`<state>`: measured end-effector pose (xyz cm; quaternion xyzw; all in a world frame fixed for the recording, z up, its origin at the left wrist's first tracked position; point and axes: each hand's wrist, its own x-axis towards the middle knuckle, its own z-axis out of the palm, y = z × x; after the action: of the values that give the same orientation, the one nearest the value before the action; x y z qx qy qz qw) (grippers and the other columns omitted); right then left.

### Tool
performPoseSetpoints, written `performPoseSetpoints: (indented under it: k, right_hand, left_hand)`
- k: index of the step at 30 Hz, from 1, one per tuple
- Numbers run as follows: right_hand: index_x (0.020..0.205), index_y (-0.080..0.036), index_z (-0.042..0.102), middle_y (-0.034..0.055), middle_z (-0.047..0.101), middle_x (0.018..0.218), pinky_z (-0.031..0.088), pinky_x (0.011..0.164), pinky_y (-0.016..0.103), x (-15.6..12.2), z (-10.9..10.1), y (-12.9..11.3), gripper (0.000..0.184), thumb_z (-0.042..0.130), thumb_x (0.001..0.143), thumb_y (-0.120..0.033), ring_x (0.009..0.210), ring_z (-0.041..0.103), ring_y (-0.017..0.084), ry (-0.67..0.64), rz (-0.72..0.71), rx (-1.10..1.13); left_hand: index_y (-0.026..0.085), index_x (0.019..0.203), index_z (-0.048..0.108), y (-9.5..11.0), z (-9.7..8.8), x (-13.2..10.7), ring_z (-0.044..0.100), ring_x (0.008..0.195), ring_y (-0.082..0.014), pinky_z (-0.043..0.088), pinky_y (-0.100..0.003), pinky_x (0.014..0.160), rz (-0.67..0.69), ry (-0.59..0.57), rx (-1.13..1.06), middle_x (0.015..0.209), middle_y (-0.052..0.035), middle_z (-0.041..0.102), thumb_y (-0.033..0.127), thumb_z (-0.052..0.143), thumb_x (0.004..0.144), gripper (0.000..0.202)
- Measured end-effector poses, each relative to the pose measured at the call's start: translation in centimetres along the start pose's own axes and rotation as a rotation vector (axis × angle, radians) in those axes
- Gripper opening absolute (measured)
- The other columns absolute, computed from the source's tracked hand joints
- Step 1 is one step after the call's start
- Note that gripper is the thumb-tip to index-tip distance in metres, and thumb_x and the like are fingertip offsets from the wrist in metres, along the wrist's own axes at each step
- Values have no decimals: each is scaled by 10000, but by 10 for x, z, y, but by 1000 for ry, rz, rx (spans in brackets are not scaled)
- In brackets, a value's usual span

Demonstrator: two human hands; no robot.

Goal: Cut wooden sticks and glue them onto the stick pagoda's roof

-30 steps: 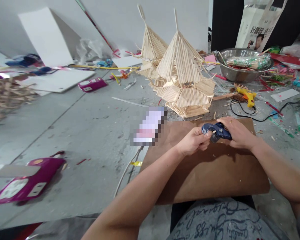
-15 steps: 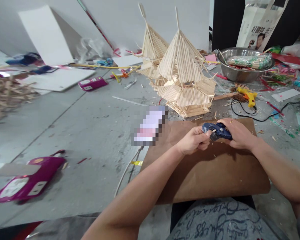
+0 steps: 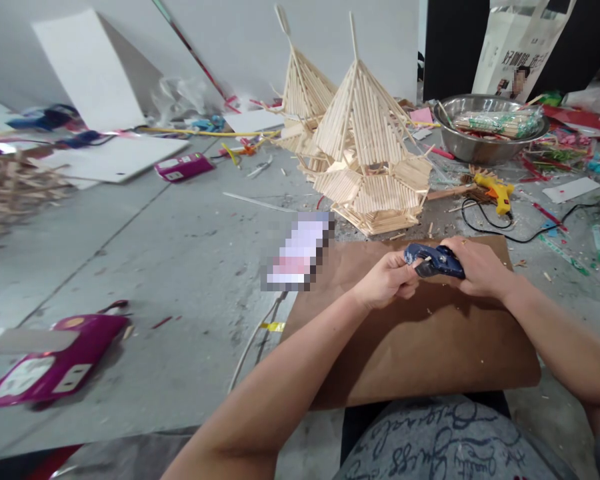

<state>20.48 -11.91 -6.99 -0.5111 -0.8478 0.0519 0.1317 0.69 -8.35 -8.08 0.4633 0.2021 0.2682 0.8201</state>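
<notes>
My right hand (image 3: 481, 267) is wrapped round the handles of a pair of dark blue cutting shears (image 3: 449, 262), held above a sheet of brown paper (image 3: 430, 353). At the jaws of the shears, my left hand (image 3: 389, 280) is closed in a pinch on a thin wooden stick (image 3: 428, 259). Only a short pale end of the stick shows, and the fingers hide the rest. Beyond both hands stands a pagoda-like model of wooden sticks (image 3: 375, 140), with a second similar model (image 3: 303, 93) partly behind it.
A phone (image 3: 300, 250) with its cable lies left of the paper. Purple power strips (image 3: 85, 353) rest further left. Behind my right hand are a yellow glue gun (image 3: 497, 192), its black cord and a metal bowl (image 3: 485, 150) of bagged sticks. Scraps litter the right side.
Both hands stay nearly in place with the shears. The short stick end has shifted slightly at the jaws, and my left fingertips sit a little further left.
</notes>
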Motion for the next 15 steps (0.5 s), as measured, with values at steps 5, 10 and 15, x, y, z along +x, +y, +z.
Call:
performPoseSetpoints:
  k: [5,10,15]
  right_hand:
    - [1106,-133,445,123,607,982,410,669,312,0,1,0,474,523,641,-181,863,596,256,-44,52,-39]
    - [1106,-147,457,117,626,999,390,644,301,0,0,-3,463,527,655,-227,847,609,262,-65,139,-54]
    - [1098,-147,459,114,635,993,386,645,305,0,0,-9,420,500,697,-266,860,610,265,-59,228,-37]
  left_hand:
    - [154,590,404,1,1,0,195,334,-1,176,-151,351,28,21,17,388,104,269,316,680,657,327]
    - [144,608,454,3,3,1,215,344,-6,193,-160,363,60,92,88,392,101,300,390,705,614,352]
    - [149,637,504,0,5,3,276,365,-31,240,-179,392,184,238,289,390,86,331,517,643,634,394]
